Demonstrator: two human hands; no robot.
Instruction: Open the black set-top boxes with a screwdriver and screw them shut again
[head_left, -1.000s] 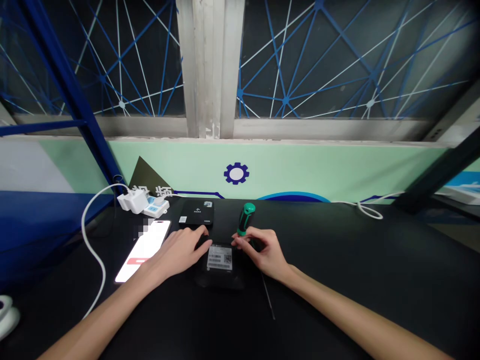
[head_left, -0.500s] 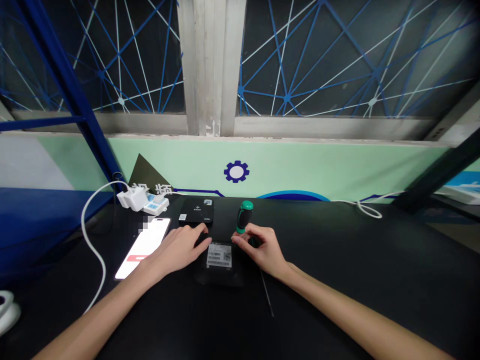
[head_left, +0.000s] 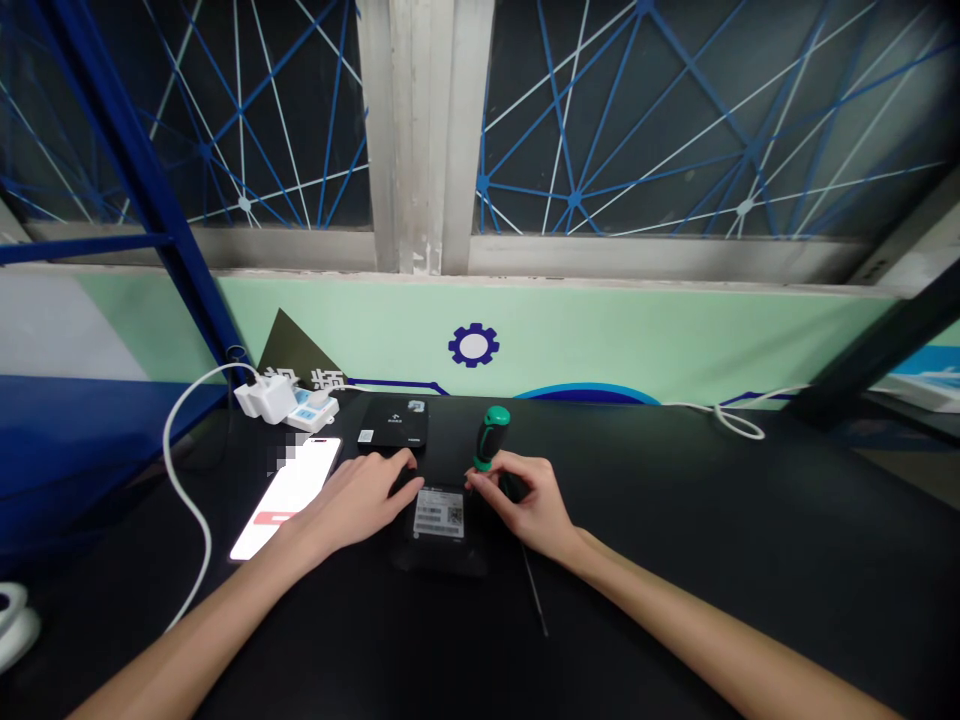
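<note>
Stickered black box [head_left: 439,513]: flat on the table [head_left: 720,580] before us, large sticker upward; we judge this side is turned up to give the tool access.
Green-and-black screwdriver [head_left: 493,438]: nearly upright at one o'clock from the box, handle on top, probably for turning straight down; its tip is hidden from us.
Right hand [head_left: 525,495]: pinches the screwdriver just below its handle; the box lies at eight o'clock from it.
Left hand [head_left: 371,495]: thumb and forefinger spread, wrapped round nothing we can see; the box lies at four o'clock, its far-left corner beside the thumb, perhaps being steadied.
Thin rod [head_left: 535,592]: runs from beneath the right hand toward six o'clock; we cannot tell whether it is held.
Second black box [head_left: 394,423]: eleven o'clock from the first.
Lit phone [head_left: 300,485]: nine o'clock.
White plug adapter [head_left: 268,400]: ten o'clock.
</note>
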